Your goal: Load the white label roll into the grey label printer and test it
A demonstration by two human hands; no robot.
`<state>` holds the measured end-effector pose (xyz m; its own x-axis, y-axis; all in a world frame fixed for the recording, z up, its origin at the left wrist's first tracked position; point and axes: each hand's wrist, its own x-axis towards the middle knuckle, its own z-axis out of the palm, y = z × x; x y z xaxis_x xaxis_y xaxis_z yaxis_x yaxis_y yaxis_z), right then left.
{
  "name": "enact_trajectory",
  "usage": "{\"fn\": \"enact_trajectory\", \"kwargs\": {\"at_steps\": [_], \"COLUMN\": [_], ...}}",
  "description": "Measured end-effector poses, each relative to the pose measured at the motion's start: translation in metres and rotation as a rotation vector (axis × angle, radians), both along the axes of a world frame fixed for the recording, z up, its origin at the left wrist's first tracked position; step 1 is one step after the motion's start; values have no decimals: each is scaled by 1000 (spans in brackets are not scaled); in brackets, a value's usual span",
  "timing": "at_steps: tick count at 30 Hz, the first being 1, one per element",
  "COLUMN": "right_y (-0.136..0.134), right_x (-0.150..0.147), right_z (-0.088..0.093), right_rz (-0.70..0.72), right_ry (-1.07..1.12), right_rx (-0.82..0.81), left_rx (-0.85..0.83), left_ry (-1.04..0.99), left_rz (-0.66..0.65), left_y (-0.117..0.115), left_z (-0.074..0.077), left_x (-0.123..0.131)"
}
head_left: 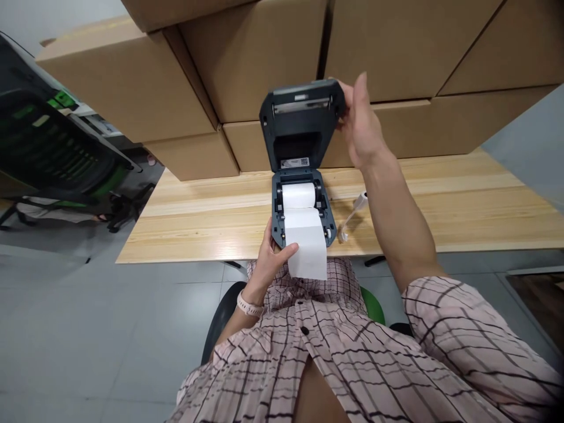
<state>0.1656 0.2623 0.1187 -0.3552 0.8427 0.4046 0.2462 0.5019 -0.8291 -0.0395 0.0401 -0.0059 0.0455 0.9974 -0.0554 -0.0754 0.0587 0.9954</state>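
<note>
Cardboard boxes (255,64) stand stacked along the far edge of a wooden bench (198,211), where a dark printer (297,174) sits open at the near edge, its raised lid (293,126) held at the upper right by a seated person's right hand (363,126). White paper (306,247) spills from the printer past that edge, the left hand (271,261) laying a thumb on it, though whether it grips I cannot tell. A small white roll (361,201) rests just right of the printer.
</note>
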Motion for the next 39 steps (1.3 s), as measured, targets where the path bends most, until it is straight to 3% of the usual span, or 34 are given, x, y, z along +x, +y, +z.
{"fn": "enact_trajectory", "kwargs": {"at_steps": [6,10,14,18,20,25,27,33,39], "right_y": [-126,-169,-170,-160,-157,-164,-166,-167,-168], "right_x": [26,25,7,-8,-9,0,2,4,1], "right_z": [-53,-90,-108,-115,-119,-132,-134,-130,-133], "right_rz": [-13,-26,-187,-322,-313,-172,-124,-64,-84], "right_ry": [80,136,317,389,429,482,488,491,509], "right_rx": [104,54,95,150,63,-391,-494,-584,-520], "left_rx": [-10,-19,40,94,71,9,24,71,141], "left_ry": [-21,-91,-91,-54,-48,-63,-81,-33,37], "left_rz": [-25,11,153,194,200,158,120,119,188], "left_y": [-4,-3,14,33,36,24,21,20,23], "left_z": [-10,-12,3,20,21,16,16,15,2], "left_x": [-10,-16,-12,-1,4,6,5,6,9]}}
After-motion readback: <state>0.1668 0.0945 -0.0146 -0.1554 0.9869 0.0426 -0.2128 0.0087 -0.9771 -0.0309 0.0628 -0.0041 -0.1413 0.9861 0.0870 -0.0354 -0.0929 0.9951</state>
